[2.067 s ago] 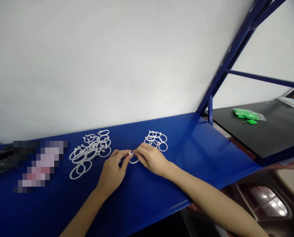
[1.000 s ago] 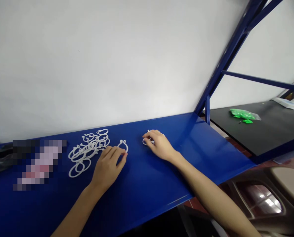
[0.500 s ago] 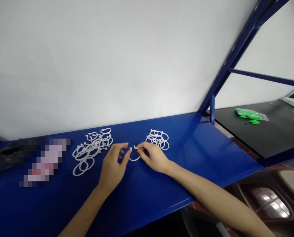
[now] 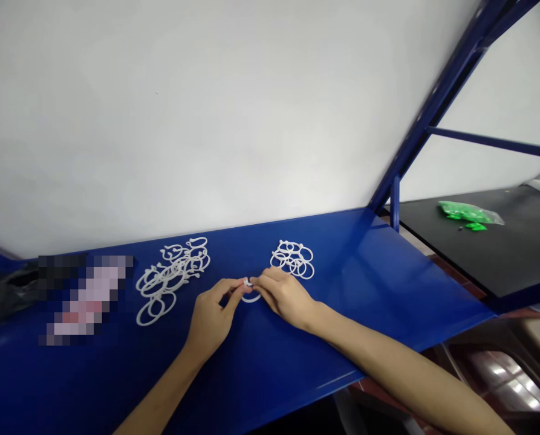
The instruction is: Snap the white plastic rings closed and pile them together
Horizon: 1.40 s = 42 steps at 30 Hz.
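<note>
A white plastic ring [image 4: 250, 297] lies between my two hands on the blue shelf [image 4: 364, 272]. My left hand [image 4: 215, 317] pinches one end of it with thumb and forefinger. My right hand [image 4: 285, 296] pinches the other end, and the two ends meet at the top. To the left lies a loose heap of white rings [image 4: 172, 275]. Just behind my right hand sits a smaller cluster of white rings [image 4: 294, 260].
A white wall rises behind the shelf. A blurred-out patch [image 4: 86, 296] covers something at the left. A blue upright post [image 4: 437, 96] slants at the right. Beyond it a black shelf [image 4: 500, 254] holds a bag of green parts [image 4: 469, 212].
My right hand came back from the small cluster and my left hand brought a ring from beside the big heap. Both hands now pinch its ends together.
</note>
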{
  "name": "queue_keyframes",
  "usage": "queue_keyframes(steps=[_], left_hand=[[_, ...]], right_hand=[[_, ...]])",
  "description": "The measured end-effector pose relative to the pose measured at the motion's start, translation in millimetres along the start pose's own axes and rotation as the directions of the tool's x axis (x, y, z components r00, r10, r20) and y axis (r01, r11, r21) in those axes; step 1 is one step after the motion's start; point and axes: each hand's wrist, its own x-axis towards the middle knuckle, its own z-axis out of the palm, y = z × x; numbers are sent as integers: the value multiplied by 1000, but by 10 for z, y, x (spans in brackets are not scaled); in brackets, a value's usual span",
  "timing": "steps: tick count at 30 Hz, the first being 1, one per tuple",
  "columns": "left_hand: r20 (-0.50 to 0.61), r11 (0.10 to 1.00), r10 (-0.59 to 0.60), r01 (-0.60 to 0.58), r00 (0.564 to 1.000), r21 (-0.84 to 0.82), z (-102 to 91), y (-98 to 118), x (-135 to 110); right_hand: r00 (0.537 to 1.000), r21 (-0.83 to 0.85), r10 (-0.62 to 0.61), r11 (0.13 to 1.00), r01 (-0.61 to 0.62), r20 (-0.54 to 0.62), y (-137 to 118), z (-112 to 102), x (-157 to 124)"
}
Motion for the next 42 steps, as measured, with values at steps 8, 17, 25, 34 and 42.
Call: queue_keyframes(steps=[8,17,25,34,42], left_hand=[[28,980,164,-166,986,110,-31,5,47],[-30,621,148,-70,988,781,-362,-515,246],[21,577,147,-103,989,810,-428,-620,251],[-69,706,122,-38,990,707,-404,-468,262],[-193,895,66,27,979,444,-401,-335,275]], right_hand=[[999,-68,-16,998,18,35,-10,-41,28],[725,-60,628,743,-666,-283,842,-512,47],[673,-73,712,674,-735,-201,1071,-502,-54],[673,-169,697,652,-739,-248,1017,-530,-50],[785,-251,517,755,-606,-341,758,-486,26]])
